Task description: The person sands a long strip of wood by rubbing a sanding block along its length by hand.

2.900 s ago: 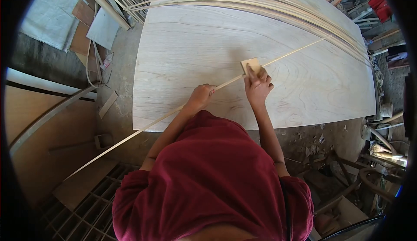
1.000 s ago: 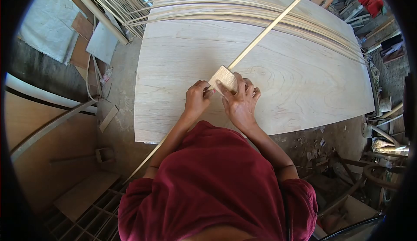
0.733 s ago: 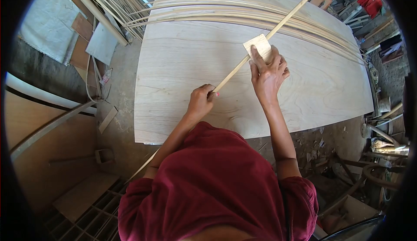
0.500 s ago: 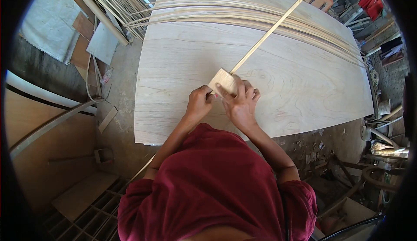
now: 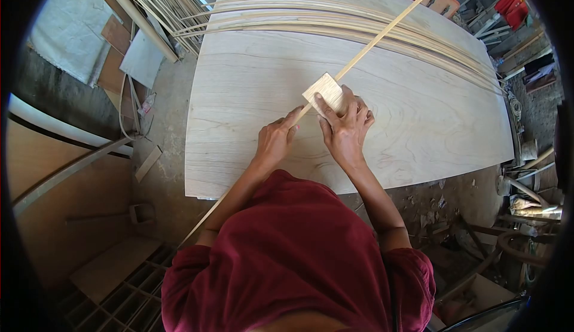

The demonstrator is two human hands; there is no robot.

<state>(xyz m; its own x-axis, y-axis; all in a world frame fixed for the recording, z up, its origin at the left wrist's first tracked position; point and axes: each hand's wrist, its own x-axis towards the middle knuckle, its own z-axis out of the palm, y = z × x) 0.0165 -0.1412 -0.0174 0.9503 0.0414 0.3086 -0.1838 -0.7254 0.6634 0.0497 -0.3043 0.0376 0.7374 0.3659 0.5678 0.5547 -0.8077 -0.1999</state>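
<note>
A long thin wooden strip (image 5: pixel 382 33) runs diagonally over the pale plywood board (image 5: pixel 251 87), from past its far edge down beneath my left forearm. My left hand (image 5: pixel 276 137) pinches this strip, with thumb and index finger on it. Against the strip, just beyond my left fingers, lies a square wooden block (image 5: pixel 324 93). My right hand (image 5: pixel 345 128) is closed on the block, thumb on its face and fingers round its far right side. The block covers a short stretch of the strip; whether anything lies between them is hidden.
Several thin wooden strips (image 5: pixel 287 22) lie across the far part of the board, and more strips (image 5: pixel 161 9) bunch at the upper left. A curved wooden piece (image 5: pixel 72 173) stands at left. Frames and scraps (image 5: pixel 478 242) clutter the floor at right.
My right hand and the block have moved up and right along the strip, away from my left hand. My left hand stays nearly in place, and more strip shows between the hands.
</note>
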